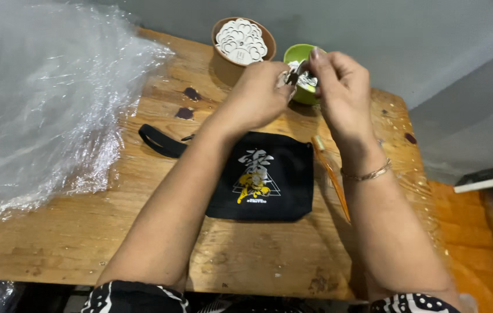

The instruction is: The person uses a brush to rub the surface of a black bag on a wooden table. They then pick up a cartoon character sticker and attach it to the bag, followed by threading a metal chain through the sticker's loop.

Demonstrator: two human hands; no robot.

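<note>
A small, shiny silver metal piece is pinched between the fingertips of both hands, raised above the far edge of the wooden table. It sits just in front of a green bowl, partly hidden by the fingers.

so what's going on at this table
A person holds a small shiny metal piece between both hands, left hand and right hand, raised over a green bowl. Beside it stands a brown paper cup full of white cutout tags. A black printed pouch with a wrist strap lies flat on the wooden table, an orange tool to its right and clear plastic wrap to its left.
</note>
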